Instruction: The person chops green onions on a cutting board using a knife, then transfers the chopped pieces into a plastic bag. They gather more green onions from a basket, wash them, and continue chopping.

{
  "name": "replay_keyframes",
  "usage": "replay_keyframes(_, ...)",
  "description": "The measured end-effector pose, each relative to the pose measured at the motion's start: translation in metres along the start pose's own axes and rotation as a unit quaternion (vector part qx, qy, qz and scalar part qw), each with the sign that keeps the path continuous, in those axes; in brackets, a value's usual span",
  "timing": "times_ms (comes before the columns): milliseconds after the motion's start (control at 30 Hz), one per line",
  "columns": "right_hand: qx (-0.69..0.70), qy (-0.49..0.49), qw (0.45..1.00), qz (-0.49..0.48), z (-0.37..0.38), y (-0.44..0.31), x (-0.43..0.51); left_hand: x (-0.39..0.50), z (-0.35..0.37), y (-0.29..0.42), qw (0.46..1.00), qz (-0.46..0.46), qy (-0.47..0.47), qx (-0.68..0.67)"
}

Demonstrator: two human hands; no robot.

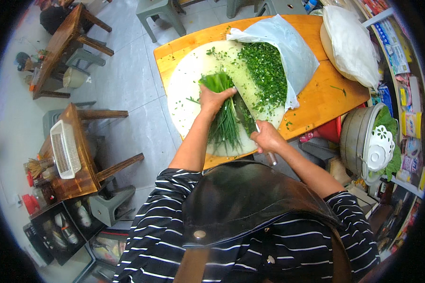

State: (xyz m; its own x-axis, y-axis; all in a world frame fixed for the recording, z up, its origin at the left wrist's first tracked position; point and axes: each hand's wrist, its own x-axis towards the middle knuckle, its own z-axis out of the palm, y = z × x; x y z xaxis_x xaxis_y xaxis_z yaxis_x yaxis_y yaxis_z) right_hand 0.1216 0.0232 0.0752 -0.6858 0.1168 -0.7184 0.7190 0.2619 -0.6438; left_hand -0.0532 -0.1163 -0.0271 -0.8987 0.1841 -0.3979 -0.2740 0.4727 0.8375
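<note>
On a round white cutting board [184,81], my left hand [212,100] grips a bunch of green onions or chives [226,123], its thumb reaching towards the blade. My right hand [268,137] is closed on the handle of a cleaver [243,106], whose broad blade stands along the bunch's right side with green bits on it. To the right of the blade lies a heap of chopped greens [265,70], partly inside the mouth of a pale plastic bag [292,53]. Loose green bits are scattered over the board.
The board rests on a wooden table [315,109]. A white cloth or bag [350,46] covers a round container at its far right. Near the right edge stand a metal pot [354,138] with leaves and a white flower-patterned basket [380,148]. A plastic stool [163,16] stands beyond the table.
</note>
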Motion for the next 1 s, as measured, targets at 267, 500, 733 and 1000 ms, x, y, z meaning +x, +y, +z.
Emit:
replay_keyframes(267,0.317,-0.030,0.947,0.031,0.034,0.027,-0.020,-0.009,0.006,0.042,0.859,0.138,-0.073,0.488)
replay_keyframes(500,0.122,0.172,0.977,-0.030,0.007,0.043,-0.056,-0.003,0.019,0.036,0.818,0.151,-0.073,0.551)
replay_keyframes(733,-0.227,0.340,0.878,-0.247,-0.025,0.029,0.011,-0.003,0.025,0.036,0.798,0.166,-0.063,0.576)
replay_keyframes(1000,-0.320,0.229,0.893,-0.220,-0.018,0.032,0.085,0.003,0.027,0.027,0.815,0.152,-0.049,0.557)
